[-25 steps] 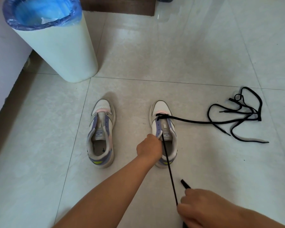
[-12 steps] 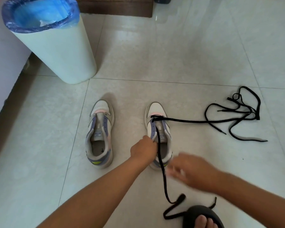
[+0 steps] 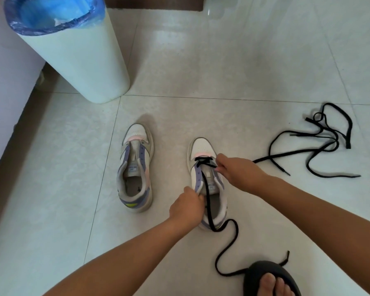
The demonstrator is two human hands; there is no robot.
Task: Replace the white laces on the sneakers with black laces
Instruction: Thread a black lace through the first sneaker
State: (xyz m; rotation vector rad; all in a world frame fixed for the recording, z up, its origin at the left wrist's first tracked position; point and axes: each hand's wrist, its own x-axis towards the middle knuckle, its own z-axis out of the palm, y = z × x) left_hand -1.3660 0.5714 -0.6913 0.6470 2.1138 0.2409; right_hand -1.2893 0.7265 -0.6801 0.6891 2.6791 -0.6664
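Pale glossy floor tiles (image 3: 222, 60) with thin grout lines; white bin (image 3: 79, 60), blue-lined, beside a white wall (image 3: 0, 82).

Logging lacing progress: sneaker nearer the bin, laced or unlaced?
Unlaced. The left sneaker shows bare eyelets and an exposed tongue, with no lace. Only the right sneaker has a black lace through its front eyelets.

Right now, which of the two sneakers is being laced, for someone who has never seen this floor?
Start at the white bin with the blue liner and look down the tiled floor to the pair of sneakers. It is the right-hand sneaker, farther from the bin. Unlike the laceless sneaker, a black lace crosses its front eyelets and both hands hold it.
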